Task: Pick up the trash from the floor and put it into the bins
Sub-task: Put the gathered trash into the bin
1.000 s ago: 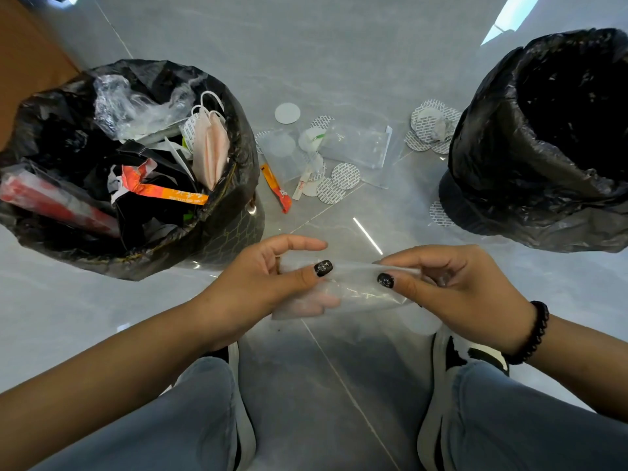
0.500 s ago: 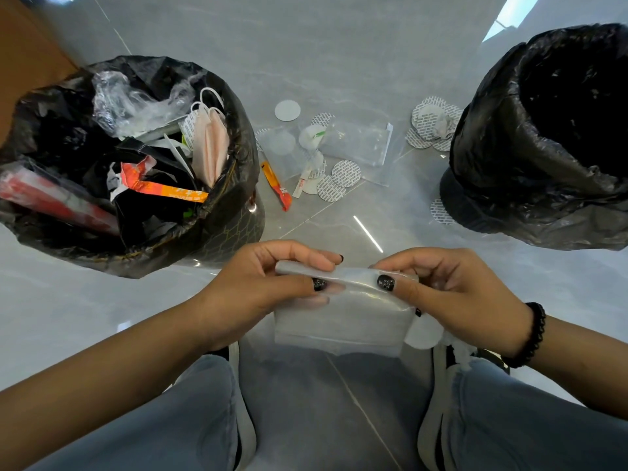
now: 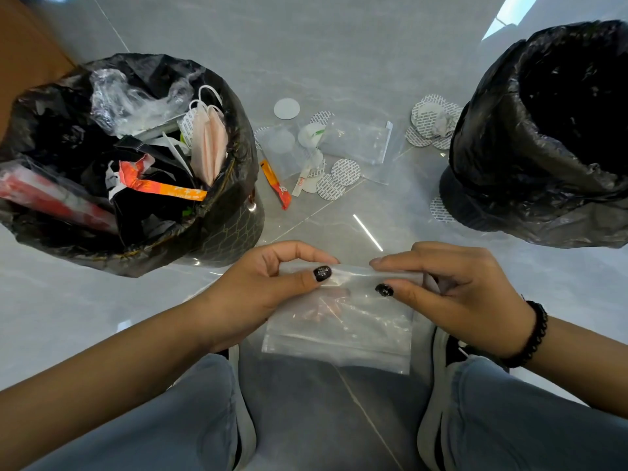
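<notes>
Pinching the top edge of a clear plastic bag (image 3: 339,331), we are holding it up between both hands, just in front of our knees, so that it is hanging flat and free of the floor (image 3: 339,45). Our left hand (image 3: 258,290) is gripping the left end of that edge, thumb in front and fingers curled behind; our right hand (image 3: 452,290) is gripping the right end the same way, with a black bead bracelet (image 3: 535,331) sitting on its wrist. We judge the two-handed hold is keeping the limp film spread and under control, perhaps for folding or for checking it, before it is going into a bin.

Taking the bag as our landmark, the full bin (image 3: 129,164) is standing up and to its left, crammed with wrappers, a face mask and crumpled film. The second bin (image 3: 543,137), lined in black and looking nearly empty, is standing up and to its right. Beyond the bag, between the two bins, the remaining trash is lying on the floor: an orange sachet (image 3: 275,183), more clear bags (image 3: 356,141) and round printed discs (image 3: 345,171).
</notes>
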The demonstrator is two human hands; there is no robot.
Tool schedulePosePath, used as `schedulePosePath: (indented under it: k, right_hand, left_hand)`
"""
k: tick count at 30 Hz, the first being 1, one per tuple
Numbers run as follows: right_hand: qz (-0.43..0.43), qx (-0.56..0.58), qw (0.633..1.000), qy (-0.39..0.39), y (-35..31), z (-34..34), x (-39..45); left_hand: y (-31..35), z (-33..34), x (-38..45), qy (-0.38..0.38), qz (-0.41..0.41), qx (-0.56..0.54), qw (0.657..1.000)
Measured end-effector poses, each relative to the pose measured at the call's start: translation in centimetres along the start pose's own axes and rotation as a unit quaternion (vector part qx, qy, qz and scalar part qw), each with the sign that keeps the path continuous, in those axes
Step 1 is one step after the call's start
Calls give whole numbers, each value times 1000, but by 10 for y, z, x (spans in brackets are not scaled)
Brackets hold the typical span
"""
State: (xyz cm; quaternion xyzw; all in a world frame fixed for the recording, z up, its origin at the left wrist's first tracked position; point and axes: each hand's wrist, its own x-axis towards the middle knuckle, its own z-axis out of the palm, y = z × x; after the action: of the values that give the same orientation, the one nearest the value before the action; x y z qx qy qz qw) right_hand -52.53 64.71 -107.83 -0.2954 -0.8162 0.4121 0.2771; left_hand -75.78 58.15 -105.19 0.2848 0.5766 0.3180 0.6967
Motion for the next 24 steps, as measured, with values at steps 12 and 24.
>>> schedulePosePath:
  k: [12,24]
  right_hand:
    - [214,258,941,-41,-4,5,-4]
    - [235,245,939,-58,-3,8,-3]
  left_hand:
    - [-2,-3,2,-18,45,-6,999]
    - [-2,-2,2,36,59,43,997]
